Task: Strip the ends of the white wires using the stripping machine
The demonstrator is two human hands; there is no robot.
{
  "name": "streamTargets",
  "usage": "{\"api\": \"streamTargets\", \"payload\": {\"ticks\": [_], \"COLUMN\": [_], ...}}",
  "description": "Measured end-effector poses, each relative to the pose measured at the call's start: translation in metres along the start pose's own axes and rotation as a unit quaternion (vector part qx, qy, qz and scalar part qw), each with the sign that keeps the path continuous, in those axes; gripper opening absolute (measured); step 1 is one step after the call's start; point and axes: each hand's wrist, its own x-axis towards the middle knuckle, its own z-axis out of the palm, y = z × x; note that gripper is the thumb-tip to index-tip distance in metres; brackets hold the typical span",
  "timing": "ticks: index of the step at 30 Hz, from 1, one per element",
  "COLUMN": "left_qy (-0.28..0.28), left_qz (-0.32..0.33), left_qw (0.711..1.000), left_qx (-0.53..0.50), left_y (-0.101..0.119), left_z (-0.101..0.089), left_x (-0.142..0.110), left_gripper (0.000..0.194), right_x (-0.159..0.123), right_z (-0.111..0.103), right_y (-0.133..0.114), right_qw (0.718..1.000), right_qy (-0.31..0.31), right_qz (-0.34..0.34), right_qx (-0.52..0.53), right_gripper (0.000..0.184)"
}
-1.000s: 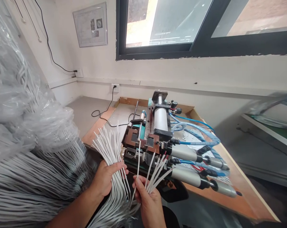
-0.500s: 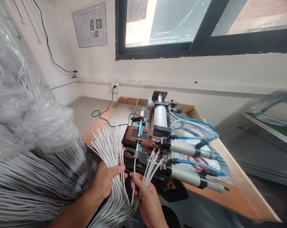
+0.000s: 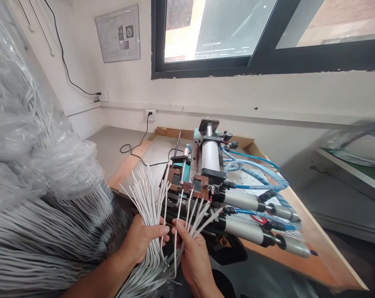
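Observation:
My left hand (image 3: 144, 238) is closed around a thick bundle of white cables (image 3: 148, 198), their cut ends fanned upward. Beside it, my right hand (image 3: 193, 252) grips a smaller group of white cables (image 3: 202, 217); reddish inner wires show at some tips. Between thumb and forefinger it pinches one white cable (image 3: 179, 213), standing in front of the machine. Just beyond both hands is the pneumatic machine (image 3: 210, 155), with brown jaw blocks (image 3: 201, 186) and silver cylinders. The cables' lower lengths hang in a tangle below my hands.
Stacks of grey cables (image 3: 51, 244) under clear plastic wrap (image 3: 41, 153) fill the left side. Blue air hoses (image 3: 261, 174) curve over the wooden-edged bench (image 3: 323, 265). A black cord (image 3: 134, 153) runs to a wall socket. A shelf (image 3: 354, 165) juts out at right.
The single cable's tip has come back out of the machine toward me. The right brown jaw block has shifted right, and the cylinders' end pieces have slid outward to the right.

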Motion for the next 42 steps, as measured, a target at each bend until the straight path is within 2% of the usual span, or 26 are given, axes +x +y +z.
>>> {"api": "streamTargets", "payload": {"ticks": [4,12,14,17,19,24,30,38,42], "left_qy": [0.013,0.010,0.000,-0.015,-0.024,-0.045,0.022,0.054,0.052], "left_qz": [-0.011,-0.011,-0.004,-0.003,0.001,0.026,-0.002,0.000,0.025], "left_qw": [1.000,1.000,1.000,1.000,0.999,0.999,0.999,0.997,0.998], "left_qx": [-0.013,-0.017,-0.003,0.021,0.031,0.014,-0.049,-0.045,-0.018], "left_y": [0.001,0.005,0.006,0.005,0.004,0.005,0.006,0.005,0.006], "left_z": [-0.003,0.002,0.004,0.004,0.004,0.004,0.000,-0.001,0.000], "left_x": [0.003,0.002,0.001,0.001,0.001,-0.001,0.002,0.003,0.000], "left_gripper": [0.017,0.014,0.011,0.008,0.007,0.003,0.014,0.018,0.013], "right_x": [0.005,0.011,0.010,0.005,0.002,-0.003,0.005,0.010,0.008], "right_z": [0.001,0.009,0.010,0.009,0.008,0.004,0.007,0.013,0.011], "right_y": [-0.002,-0.010,-0.010,-0.009,-0.008,-0.005,-0.005,-0.012,-0.013], "right_qw": [0.999,0.995,0.993,0.987,0.986,0.999,0.998,0.996,0.994], "right_qy": [0.030,0.033,0.001,-0.101,-0.127,-0.028,0.065,0.047,-0.031], "right_qz": [-0.004,0.072,0.096,0.124,0.103,-0.006,0.004,0.064,0.105], "right_qx": [0.014,0.064,0.064,0.032,-0.009,-0.037,0.003,0.047,0.031], "right_gripper": [0.023,0.026,0.027,0.029,0.030,0.028,0.030,0.029,0.034]}}
